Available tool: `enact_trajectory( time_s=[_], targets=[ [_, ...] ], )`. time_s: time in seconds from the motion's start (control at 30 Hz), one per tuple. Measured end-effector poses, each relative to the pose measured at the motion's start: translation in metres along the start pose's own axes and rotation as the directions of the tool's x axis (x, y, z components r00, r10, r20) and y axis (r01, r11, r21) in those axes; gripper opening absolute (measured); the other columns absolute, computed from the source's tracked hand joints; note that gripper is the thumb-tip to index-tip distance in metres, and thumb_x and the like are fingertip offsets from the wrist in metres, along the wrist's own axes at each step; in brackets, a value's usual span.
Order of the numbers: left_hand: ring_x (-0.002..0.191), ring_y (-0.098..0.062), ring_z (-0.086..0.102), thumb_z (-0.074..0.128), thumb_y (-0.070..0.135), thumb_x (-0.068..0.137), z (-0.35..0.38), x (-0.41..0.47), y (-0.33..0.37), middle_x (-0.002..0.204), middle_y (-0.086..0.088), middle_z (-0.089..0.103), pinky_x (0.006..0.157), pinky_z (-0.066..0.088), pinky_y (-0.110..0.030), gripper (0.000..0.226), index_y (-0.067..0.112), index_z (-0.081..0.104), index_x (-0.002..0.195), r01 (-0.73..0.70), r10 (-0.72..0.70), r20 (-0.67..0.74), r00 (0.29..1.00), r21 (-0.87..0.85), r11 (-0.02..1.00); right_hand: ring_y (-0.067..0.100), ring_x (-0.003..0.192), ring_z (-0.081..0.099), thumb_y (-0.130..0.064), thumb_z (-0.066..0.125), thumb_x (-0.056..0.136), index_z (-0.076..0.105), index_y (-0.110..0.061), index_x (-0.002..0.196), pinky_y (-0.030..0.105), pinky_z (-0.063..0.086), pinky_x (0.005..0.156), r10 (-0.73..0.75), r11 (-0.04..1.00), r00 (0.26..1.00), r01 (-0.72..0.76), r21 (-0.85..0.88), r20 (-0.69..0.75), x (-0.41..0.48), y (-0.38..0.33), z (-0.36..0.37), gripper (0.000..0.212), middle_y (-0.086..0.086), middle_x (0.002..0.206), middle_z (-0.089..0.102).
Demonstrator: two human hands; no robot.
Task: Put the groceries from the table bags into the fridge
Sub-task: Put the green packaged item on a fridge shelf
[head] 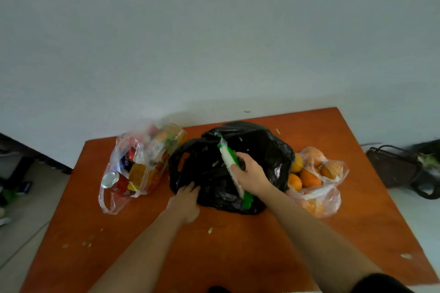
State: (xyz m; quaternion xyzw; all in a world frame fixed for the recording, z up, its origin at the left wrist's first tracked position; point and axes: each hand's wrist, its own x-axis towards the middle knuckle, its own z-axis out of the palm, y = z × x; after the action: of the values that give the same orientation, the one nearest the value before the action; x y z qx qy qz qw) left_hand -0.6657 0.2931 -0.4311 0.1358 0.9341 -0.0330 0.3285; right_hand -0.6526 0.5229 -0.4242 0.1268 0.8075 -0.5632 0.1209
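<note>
At an orange wooden table (238, 257), the right hand (252, 177) is clamped on a long green-and-white plastic packet (228, 157) over the crumpled black plastic bag (214, 173), whose near edge the left hand (184, 202) pinches. Unpacking seems under way; next comes carrying it to the fridge, unseen here. The packet's contents are unreadable.

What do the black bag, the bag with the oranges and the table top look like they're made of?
Black bag: thin opaque plastic film, glossy, judging by its crinkles and highlights. Orange bag: thin clear plastic; the fruit shows through it. Table: smooth reddish-brown top, probably painted or laminated wood; no grain is visible, so that stays open.
</note>
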Motion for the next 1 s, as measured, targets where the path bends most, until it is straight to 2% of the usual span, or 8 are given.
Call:
enact_trajectory(
  time_s=[0.13, 0.23, 0.3, 0.4, 0.6, 0.7, 0.8, 1.0],
  targets=[
    [0.152, -0.027, 0.003, 0.042, 0.025, 0.102, -0.016, -0.008, 0.004, 0.167, 0.000, -0.004, 0.120, 0.023, -0.047, 0.067, 0.024, 0.007, 0.159, -0.020, 0.020, 0.001, 1.000, 0.064, 0.998, 0.026, 0.100, 0.069, -0.028, 0.051, 0.103, 0.049, -0.018, 0.146, 0.038, 0.057, 0.081, 0.146, 0.783, 0.988, -0.142, 0.605, 0.042, -0.012, -0.017, -0.008, 0.044, 0.007, 0.118, 0.070],
    [0.153, -0.027, 0.003, 0.048, 0.029, 0.102, -0.031, -0.007, 0.006, 0.167, 0.000, -0.004, 0.120, 0.024, -0.048, 0.071, 0.025, 0.007, 0.159, -0.055, 0.059, -0.019, 0.998, 0.135, 0.989, 0.026, 0.102, 0.073, -0.046, 0.070, 0.090, 0.062, -0.021, 0.132, 0.039, 0.060, 0.083, 0.067, 0.684, 0.995, -0.104, 0.722, 0.079, -0.025, -0.028, -0.019, 0.050, 0.007, 0.115, 0.075],
    [0.153, -0.027, 0.003, 0.049, 0.026, 0.101, -0.042, -0.006, 0.008, 0.167, -0.001, -0.003, 0.119, 0.024, -0.049, 0.070, 0.024, 0.009, 0.158, -0.101, 0.112, -0.054, 0.992, 0.170, 0.980, 0.028, 0.098, 0.074, -0.040, 0.088, 0.073, 0.056, -0.021, 0.134, 0.045, 0.060, 0.086, 0.102, 0.735, 0.994, -0.099, 0.671, 0.035, -0.031, -0.031, -0.025, 0.072, 0.009, 0.113, 0.075],
    [0.153, -0.028, 0.002, 0.041, 0.023, 0.103, -0.058, -0.003, 0.010, 0.167, -0.002, 0.001, 0.118, 0.024, -0.053, 0.056, 0.026, 0.023, 0.156, -0.175, 0.198, -0.099, 0.975, 0.200, 0.964, 0.033, 0.094, 0.074, -0.009, 0.085, 0.077, 0.045, -0.021, 0.142, 0.053, 0.059, 0.086, 0.168, 0.832, 0.984, -0.107, 0.544, -0.064, -0.036, -0.031, -0.030, 0.077, 0.016, 0.114, 0.070],
    [0.153, -0.025, 0.001, 0.046, 0.021, 0.099, -0.075, 0.003, 0.019, 0.166, -0.002, 0.005, 0.118, 0.024, -0.051, 0.058, 0.023, 0.027, 0.154, -0.314, 0.356, -0.303, 0.884, 0.177, 0.933, 0.011, 0.086, 0.060, -0.018, 0.067, 0.091, 0.033, -0.025, 0.151, 0.031, 0.054, 0.071, 0.104, 0.994, 0.938, -0.112, -0.005, -0.332, -0.074, -0.035, -0.043, 0.069, -0.001, 0.117, 0.054],
    [0.152, -0.022, 0.002, 0.047, 0.023, 0.097, -0.093, 0.006, 0.047, 0.166, 0.000, 0.007, 0.120, 0.020, -0.046, 0.062, 0.024, 0.024, 0.155, -0.415, 0.412, -0.484, 0.772, 0.106, 0.904, 0.016, 0.085, 0.063, -0.015, 0.063, 0.094, 0.032, -0.025, 0.150, 0.032, 0.057, 0.065, 0.095, 0.995, 0.840, -0.075, 0.058, -0.534, -0.108, -0.027, -0.047, 0.066, 0.002, 0.121, 0.055],
    [0.152, -0.022, 0.007, 0.044, 0.022, 0.097, -0.111, -0.003, 0.092, 0.165, 0.000, 0.014, 0.120, 0.018, -0.045, 0.059, 0.022, 0.028, 0.154, -0.557, 0.494, -0.568, 0.658, 0.074, 0.827, 0.022, 0.092, 0.069, -0.019, 0.061, 0.096, 0.030, -0.032, 0.151, 0.045, 0.061, 0.073, 0.129, 0.990, 0.704, -0.046, 0.136, -0.698, -0.158, -0.013, -0.058, 0.064, -0.010, 0.113, 0.059],
    [0.151, -0.024, 0.014, 0.044, 0.027, 0.095, -0.120, -0.082, 0.220, 0.163, -0.006, 0.021, 0.120, 0.019, -0.046, 0.059, 0.017, 0.032, 0.152, -0.798, 0.759, -0.533, 0.375, 0.231, 0.557, 0.006, 0.086, 0.061, -0.025, 0.068, 0.093, 0.034, -0.037, 0.150, 0.018, 0.053, 0.061, 0.183, 0.983, 0.286, -0.069, 0.170, -0.941, -0.304, 0.011, -0.094, 0.067, -0.008, 0.125, 0.056]
  ],
)
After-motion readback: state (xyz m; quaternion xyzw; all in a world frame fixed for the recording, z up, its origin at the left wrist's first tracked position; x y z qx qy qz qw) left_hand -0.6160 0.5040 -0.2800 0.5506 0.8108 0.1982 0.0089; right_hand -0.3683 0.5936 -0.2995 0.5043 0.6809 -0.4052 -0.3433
